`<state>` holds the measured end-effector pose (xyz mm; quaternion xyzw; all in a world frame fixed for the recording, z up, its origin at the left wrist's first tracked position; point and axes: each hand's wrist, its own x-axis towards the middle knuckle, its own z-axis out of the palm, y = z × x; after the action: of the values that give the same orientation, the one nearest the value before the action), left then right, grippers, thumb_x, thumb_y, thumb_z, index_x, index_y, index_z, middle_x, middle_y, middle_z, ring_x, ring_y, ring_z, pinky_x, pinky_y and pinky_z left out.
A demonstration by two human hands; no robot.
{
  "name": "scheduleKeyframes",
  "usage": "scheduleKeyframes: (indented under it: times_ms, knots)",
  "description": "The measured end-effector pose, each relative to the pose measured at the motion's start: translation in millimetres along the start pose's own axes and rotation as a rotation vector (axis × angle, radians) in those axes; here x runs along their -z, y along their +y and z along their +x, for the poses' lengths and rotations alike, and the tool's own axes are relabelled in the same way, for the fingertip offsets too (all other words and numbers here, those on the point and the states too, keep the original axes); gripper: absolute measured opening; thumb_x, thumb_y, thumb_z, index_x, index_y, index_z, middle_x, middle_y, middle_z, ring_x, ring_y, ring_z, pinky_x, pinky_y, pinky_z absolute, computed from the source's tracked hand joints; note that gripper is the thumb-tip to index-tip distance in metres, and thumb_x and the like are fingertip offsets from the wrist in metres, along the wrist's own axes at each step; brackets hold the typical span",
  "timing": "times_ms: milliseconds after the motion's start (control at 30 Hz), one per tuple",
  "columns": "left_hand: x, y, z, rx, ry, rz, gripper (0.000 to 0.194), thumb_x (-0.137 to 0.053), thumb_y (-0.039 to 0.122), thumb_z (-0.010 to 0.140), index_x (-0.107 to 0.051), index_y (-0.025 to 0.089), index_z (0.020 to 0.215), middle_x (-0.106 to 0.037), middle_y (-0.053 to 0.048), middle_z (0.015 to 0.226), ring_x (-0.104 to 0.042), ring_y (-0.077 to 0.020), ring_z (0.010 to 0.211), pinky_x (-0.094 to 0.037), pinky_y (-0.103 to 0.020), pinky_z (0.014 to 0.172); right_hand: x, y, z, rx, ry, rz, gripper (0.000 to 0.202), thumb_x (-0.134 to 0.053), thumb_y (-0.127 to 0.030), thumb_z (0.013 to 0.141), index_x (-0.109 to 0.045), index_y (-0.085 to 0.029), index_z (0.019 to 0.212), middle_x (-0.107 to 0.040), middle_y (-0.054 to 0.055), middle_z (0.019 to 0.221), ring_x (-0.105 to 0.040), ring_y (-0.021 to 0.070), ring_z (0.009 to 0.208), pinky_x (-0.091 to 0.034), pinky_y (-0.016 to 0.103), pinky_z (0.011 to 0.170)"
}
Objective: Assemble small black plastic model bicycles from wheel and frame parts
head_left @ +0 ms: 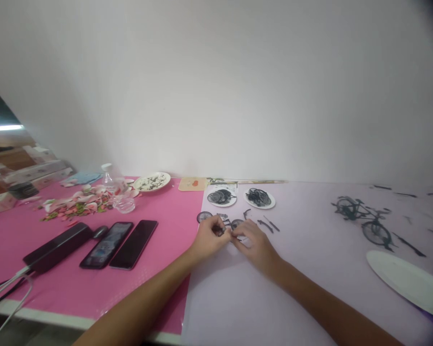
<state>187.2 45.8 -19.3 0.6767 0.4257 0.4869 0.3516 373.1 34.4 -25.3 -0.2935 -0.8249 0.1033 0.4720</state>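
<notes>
My left hand (pixel 210 238) and my right hand (pixel 255 244) meet over the pale sheet, fingertips pinched together. Whatever they grip is mostly covered by the fingers; only a small dark bit shows near the left fingers. Just beyond them lie pieces of a miniature black bicycle: a spoked wheel (pixel 204 216) at the left and another wheel (pixel 237 224) partly behind my right fingers. To the right of these lie a curved black part (pixel 265 226) and a thin black rod (pixel 272 222). Two white plates (pixel 229 203) (pixel 269 205) behind hold black spoked wheels.
An assembled miniature bicycle (pixel 362 216) lies at right, near a large white plate (pixel 400 276). On the pink table cover (pixel 166 250) are two phones (pixel 106 245) (pixel 134 244), a black power strip (pixel 59 246), loose petals (pixel 81 202) and a plastic bottle (pixel 108 177).
</notes>
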Motion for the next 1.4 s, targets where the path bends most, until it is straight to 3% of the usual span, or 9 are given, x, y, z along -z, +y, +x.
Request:
scheduleKeyframes:
  times_ms: [800, 1400]
  knots:
    - [3.0, -0.3, -0.4, -0.022, -0.095, 0.025, 0.016, -0.061, 0.029, 0.085, -0.059, 0.016, 0.076, -0.058, 0.0, 0.07, -0.051, -0.0132, 0.065, -0.039, -0.024, 0.061, 1.5, -1.2, 1.6, 0.01, 0.031, -0.028, 0.009, -0.066, -0.018, 0.096, -0.066, -0.023, 0.089, -0.07, 0.004, 0.083, -0.063, 0.022, 0.08, -0.053, 0.041, 0.081]
    - [2.3, -4.2, -1.7, -0.043, -0.086, 0.002, 0.008, -0.06, 0.024, 0.086, -0.06, 0.017, 0.085, -0.061, -0.001, 0.076, -0.053, -0.0131, 0.067, -0.041, -0.024, 0.064, 1.2, -1.4, 1.7, 0.007, 0.025, 0.008, 0.01, -0.066, -0.016, 0.097, -0.063, -0.023, 0.09, -0.069, 0.003, 0.085, -0.061, 0.0214, 0.082, -0.05, 0.041, 0.081]
